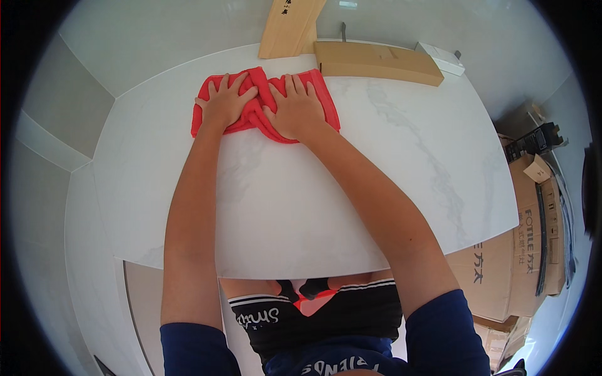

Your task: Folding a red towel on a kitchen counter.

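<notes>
A red towel (256, 115) lies bunched and folded on the white marbled countertop (301, 202), towards its back left. My left hand (225, 102) rests palm down on the towel's left part, fingers spread. On its right part my right hand (296, 107) presses flat, the thumb pointing left and the fingers a little apart. A raised fold of cloth runs between the two hands. Neither hand is closed around the cloth.
Along the back edge stand a wooden board (289, 28) bearing writing, a long brown cardboard box (376, 61) and a small white box (441, 58). Large cardboard cartons (498, 254) stand beyond the right edge. A tiled wall (188, 33) borders the back.
</notes>
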### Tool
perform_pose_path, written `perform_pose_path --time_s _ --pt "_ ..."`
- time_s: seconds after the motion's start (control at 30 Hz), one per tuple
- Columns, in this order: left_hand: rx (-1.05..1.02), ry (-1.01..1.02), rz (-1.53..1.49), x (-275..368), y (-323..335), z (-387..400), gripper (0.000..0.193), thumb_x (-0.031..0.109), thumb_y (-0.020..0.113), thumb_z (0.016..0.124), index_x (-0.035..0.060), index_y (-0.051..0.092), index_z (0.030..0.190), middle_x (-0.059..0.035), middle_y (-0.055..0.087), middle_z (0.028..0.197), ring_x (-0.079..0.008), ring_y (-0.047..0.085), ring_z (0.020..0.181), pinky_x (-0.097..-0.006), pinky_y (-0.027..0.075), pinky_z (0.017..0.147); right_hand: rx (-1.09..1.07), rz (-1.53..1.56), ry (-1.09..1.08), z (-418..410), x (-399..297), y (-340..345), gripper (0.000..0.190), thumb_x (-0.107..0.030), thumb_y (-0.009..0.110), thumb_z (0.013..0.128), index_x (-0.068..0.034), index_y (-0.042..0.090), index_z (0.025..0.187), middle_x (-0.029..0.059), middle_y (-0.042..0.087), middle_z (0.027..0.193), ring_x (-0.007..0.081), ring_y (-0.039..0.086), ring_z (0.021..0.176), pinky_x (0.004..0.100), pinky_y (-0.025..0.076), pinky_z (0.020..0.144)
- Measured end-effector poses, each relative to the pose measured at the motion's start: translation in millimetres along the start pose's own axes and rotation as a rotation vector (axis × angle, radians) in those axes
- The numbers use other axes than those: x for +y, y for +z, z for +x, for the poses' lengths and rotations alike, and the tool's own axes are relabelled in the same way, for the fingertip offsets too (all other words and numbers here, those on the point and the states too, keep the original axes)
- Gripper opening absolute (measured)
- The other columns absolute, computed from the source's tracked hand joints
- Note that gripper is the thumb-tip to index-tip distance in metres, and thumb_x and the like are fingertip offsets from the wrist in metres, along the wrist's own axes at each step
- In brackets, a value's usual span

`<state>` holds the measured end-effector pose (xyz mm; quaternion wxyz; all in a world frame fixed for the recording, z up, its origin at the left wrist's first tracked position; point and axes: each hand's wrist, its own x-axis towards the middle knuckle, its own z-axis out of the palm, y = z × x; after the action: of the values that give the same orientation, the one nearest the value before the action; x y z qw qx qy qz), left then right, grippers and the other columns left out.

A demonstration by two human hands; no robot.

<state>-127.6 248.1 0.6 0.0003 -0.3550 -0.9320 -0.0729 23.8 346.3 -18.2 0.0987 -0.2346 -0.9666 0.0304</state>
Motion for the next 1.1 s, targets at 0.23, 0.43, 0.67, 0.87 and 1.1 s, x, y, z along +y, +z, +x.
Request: perform_pose_path --time_s 0.23,0.43,0.67,0.87,1.1 --pt "0.026 -0.033 0.037 -10.0 4.3 37.8 0.074 0.074 0.036 0.089 0.0413 0.026 0.155 -0.0035 0.019 0.165 -0.0401 0.018 0.150 -0.0748 0.015 0.110 0.034 0.050 -0.063 42.2 7.5 4.6 0.067 -0.056 0.030 0.100 -0.018 0.033 0.155 0.0130 0.025 0.162 0.0273 0.021 0.151 0.0464 0.016 0.122" --pt "0.048 -0.047 0.038 -14.8 7.1 63.1 0.075 0.074 0.034 0.090 0.0386 0.027 0.155 -0.0057 0.022 0.164 -0.0411 0.020 0.149 -0.0746 0.016 0.110 0.013 0.026 0.017 68.8 1.8 6.3 0.067 -0.057 0.029 0.100 -0.020 0.031 0.156 0.0122 0.023 0.163 0.0264 0.019 0.151 0.0492 0.016 0.122" --pt "0.055 -0.033 0.076 -19.8 11.9 94.9 0.073 0.072 0.035 0.091 0.0382 0.027 0.155 -0.0062 0.022 0.164 -0.0416 0.022 0.148 -0.0751 0.017 0.109 0.085 0.055 0.092 96.2 -0.6 17.8 0.070 -0.060 0.034 0.097 -0.021 0.034 0.155 0.0189 0.029 0.158 0.0325 0.021 0.149 0.0544 0.014 0.120" --pt "0.066 -0.032 0.049 -16.7 12.0 108.9 0.072 0.072 0.034 0.091 0.0377 0.028 0.155 -0.0053 0.022 0.164 -0.0415 0.022 0.148 -0.0753 0.017 0.109 0.113 0.057 0.110 106.0 0.5 19.6 0.069 -0.059 0.038 0.095 -0.019 0.039 0.152 0.0181 0.034 0.153 0.0328 0.026 0.145 0.0571 0.016 0.118" --pt "0.080 -0.031 0.055 -22.8 10.0 105.4 0.071 0.071 0.031 0.093 0.0373 0.027 0.155 -0.0055 0.022 0.164 -0.0406 0.020 0.149 -0.0749 0.015 0.110 0.070 0.051 0.098 108.9 -4.4 11.8 0.068 -0.058 0.039 0.095 -0.019 0.040 0.150 0.0177 0.035 0.151 0.0323 0.026 0.144 0.0570 0.018 0.117"
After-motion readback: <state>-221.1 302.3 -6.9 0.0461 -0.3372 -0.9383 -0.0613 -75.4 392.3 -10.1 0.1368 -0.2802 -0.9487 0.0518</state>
